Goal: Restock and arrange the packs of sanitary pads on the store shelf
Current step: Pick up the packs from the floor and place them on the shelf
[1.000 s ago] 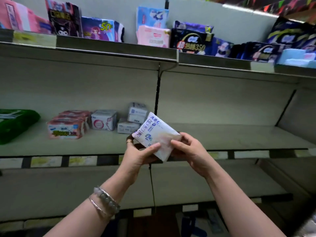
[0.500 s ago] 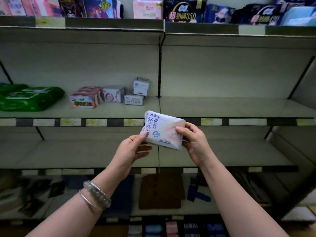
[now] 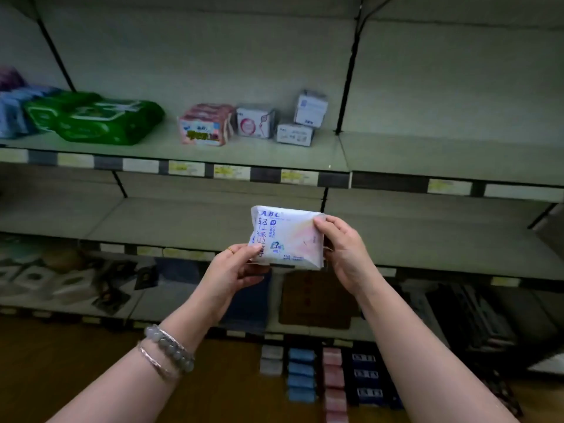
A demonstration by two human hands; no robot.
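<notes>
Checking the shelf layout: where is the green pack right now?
In the head view, the green pack lies on the upper shelf at the left, between blue packs at the frame edge and the pink pack.

Glossy, crinkled plastic film on white pad pack (image 3: 287, 236). Matt painted metal shelf (image 3: 427, 154) above it. Shiny plastic wrap on green pack (image 3: 100, 120), upper left of it. Smooth wood-look floor (image 3: 61, 361) below it.
</notes>
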